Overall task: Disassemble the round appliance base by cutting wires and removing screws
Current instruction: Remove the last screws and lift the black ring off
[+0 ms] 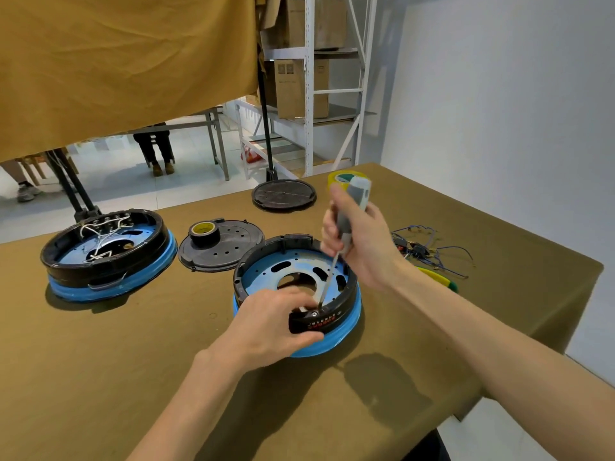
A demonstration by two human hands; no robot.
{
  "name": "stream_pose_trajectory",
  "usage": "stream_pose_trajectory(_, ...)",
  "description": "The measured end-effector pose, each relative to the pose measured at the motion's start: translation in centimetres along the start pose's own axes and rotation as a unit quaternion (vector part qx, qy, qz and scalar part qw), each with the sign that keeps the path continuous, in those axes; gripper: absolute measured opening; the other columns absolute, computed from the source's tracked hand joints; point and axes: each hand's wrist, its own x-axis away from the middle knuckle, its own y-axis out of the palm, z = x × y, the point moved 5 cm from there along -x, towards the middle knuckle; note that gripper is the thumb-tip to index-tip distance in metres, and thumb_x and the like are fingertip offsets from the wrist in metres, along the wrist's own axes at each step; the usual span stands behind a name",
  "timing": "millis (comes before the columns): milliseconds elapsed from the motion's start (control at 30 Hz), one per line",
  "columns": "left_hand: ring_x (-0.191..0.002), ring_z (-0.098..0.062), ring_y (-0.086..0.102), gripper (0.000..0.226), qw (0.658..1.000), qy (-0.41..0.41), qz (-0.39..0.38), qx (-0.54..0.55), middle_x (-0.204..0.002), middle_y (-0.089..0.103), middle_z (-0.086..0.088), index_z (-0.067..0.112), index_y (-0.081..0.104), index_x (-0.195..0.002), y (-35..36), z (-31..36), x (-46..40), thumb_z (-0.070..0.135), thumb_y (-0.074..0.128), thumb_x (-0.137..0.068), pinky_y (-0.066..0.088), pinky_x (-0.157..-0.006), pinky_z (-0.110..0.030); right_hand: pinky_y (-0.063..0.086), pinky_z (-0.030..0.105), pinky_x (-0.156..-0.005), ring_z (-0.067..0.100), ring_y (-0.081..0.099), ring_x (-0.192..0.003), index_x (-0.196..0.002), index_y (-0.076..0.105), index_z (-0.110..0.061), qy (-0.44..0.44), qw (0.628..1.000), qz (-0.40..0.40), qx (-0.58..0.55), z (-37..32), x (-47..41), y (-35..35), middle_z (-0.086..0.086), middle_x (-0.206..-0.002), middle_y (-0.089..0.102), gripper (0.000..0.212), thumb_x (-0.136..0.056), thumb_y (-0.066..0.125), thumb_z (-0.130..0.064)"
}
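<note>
The round appliance base (296,281) sits mid-table, wires already out. Its near rim is gripped by the left hand (276,322). A screwdriver (346,224) is held in the right hand (361,241), tip at a rim screw (314,313). Likely risks: tip cam-out from the tilted shaft, left fingers (301,299) jabbed, screw head stripped, base shifted if grip loosens.

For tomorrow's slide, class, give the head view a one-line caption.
Right hand drives a screwdriver into the round base's rim while the left hand grips the base.
</note>
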Motion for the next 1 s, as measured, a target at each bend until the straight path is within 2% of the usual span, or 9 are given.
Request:
stream_pose_trajectory(100, -0.078, -0.004, 0.060, 0.038, 1.000, 0.006, -0.008, -0.014, -0.086, 0.067, 0.016, 0.033, 0.074, -0.102, 0.0, 0.3, -0.3, 0.066, 0.059, -0.090, 0.054, -0.071, -0.030, 0.047, 0.029, -0.052, 0.016, 0.047, -0.053, -0.080, 0.052, -0.014, 0.008, 0.994, 0.087, -0.067, -1.2, -0.9, -2.7, 0.001, -0.063, 0.051, 0.033, -0.097, 0.062, -0.041)
stream_pose_trajectory(200, -0.078, -0.002, 0.061, 0.036, 0.998, -0.019, 0.041, 0.041, -0.079, 0.065, 0.020, 0.035, 0.072, -0.096, -1.3, 0.0, -0.4, 0.067, 0.056, -0.088, 0.046, -0.061, -0.019, 0.052, 0.033, -0.067, 0.011, 0.057, -0.058, -0.077, 0.059, -0.016, 0.017, 0.980, 0.200, -0.003, -2.2, -1.5, -6.3, -0.004, -0.063, 0.059, 0.048, -0.097, 0.052, -0.059)
stream_pose_trajectory(267, -0.079, -0.006, 0.064, 0.025, 0.982, -0.064, 0.094, 0.150, -0.080, 0.069, 0.016, 0.034, 0.073, -0.094, -3.0, -0.6, -0.8, 0.058, 0.066, -0.090, 0.049, -0.060, -0.026, 0.044, 0.025, -0.054, 0.006, 0.052, -0.048, -0.074, 0.059, -0.018, 0.020, 0.951, 0.299, 0.076, -2.8, -1.2, -9.3, -0.009, -0.056, 0.055, 0.059, -0.097, 0.043, -0.070)
stream_pose_trajectory(333, -0.077, -0.017, 0.069, 0.019, 0.945, -0.098, 0.163, 0.267, -0.082, 0.073, 0.005, 0.026, 0.076, -0.096, -5.0, -1.2, -1.4, 0.044, 0.073, -0.093, 0.055, -0.061, -0.038, 0.032, 0.020, -0.039, 0.010, 0.041, -0.039, -0.082, 0.055, -0.016, 0.046, 0.937, 0.346, 0.035, -2.3, -1.1, -11.6, -0.005, -0.050, 0.049, 0.060, -0.097, 0.041, -0.073)
stream_pose_trajectory(467, -0.090, -0.021, 0.077, 0.024, 0.810, -0.197, 0.263, 0.485, -0.098, 0.079, -0.003, 0.030, 0.079, -0.098, -7.2, -2.6, -1.5, 0.050, 0.068, -0.090, 0.062, -0.065, -0.027, 0.034, 0.020, -0.036, 0.010, 0.045, -0.039, -0.088, 0.058, -0.015, 0.109, 0.926, 0.357, -0.050, 0.4, -0.3, -13.3, -0.001, -0.051, 0.058, 0.050, -0.099, 0.049, -0.064)
stream_pose_trajectory(567, -0.099, -0.025, 0.076, 0.042, 0.661, -0.291, 0.243, 0.648, -0.111, 0.078, -0.010, 0.021, 0.080, -0.103, -5.3, -3.5, -1.2, 0.056, 0.064, -0.086, 0.063, -0.072, -0.036, 0.039, 0.020, -0.038, 0.010, 0.059, -0.046, -0.095, 0.061, -0.017, 0.123, 0.934, 0.321, -0.096, 2.2, 0.0, -12.3, -0.001, -0.060, 0.066, 0.043, -0.095, 0.060, -0.060)
stream_pose_trajectory(733, -0.112, -0.033, 0.072, 0.054, 0.506, -0.338, 0.173, 0.774, -0.125, 0.073, -0.016, 0.013, 0.077, -0.119, -2.1, -3.5, -0.5, 0.055, 0.069, -0.086, 0.062, -0.084, -0.053, 0.056, 0.026, -0.052, 0.018, 0.068, -0.057, -0.098, 0.069, -0.006, 0.067, 0.964, 0.247, -0.068, 2.7, 0.0, -9.5, 0.013, -0.078, 0.075, 0.052, -0.083, 0.070, -0.056)
stream_pose_trajectory(833, -0.116, -0.035, 0.070, 0.054, 0.444, -0.350, 0.155, 0.810, -0.128, 0.071, -0.018, 0.008, 0.074, -0.124, -0.8, -3.4, -0.2, 0.045, 0.075, -0.085, 0.059, -0.085, -0.060, 0.058, 0.027, -0.054, 0.023, 0.068, -0.055, -0.082, 0.078, -0.014, -0.025, 0.975, 0.219, -0.005, 1.8, 0.5, -7.5, 0.019, -0.082, 0.076, 0.039, -0.085, 0.069, -0.052)
stream_pose_trajectory(1000, -0.098, -0.036, 0.076, 0.038, 0.376, -0.401, 0.180, 0.816, -0.114, 0.075, -0.021, 0.003, 0.080, -0.106, 1.0, -3.7, 0.6, 0.029, 0.083, -0.079, 0.063, -0.060, -0.054, 0.056, 0.031, -0.050, 0.028, 0.066, -0.052, -0.089, 0.071, -0.002, -0.141, 0.975, 0.147, 0.091, 0.8, 0.6, -4.2, 0.016, -0.079, 0.076, 0.035, -0.098, 0.062, -0.035)
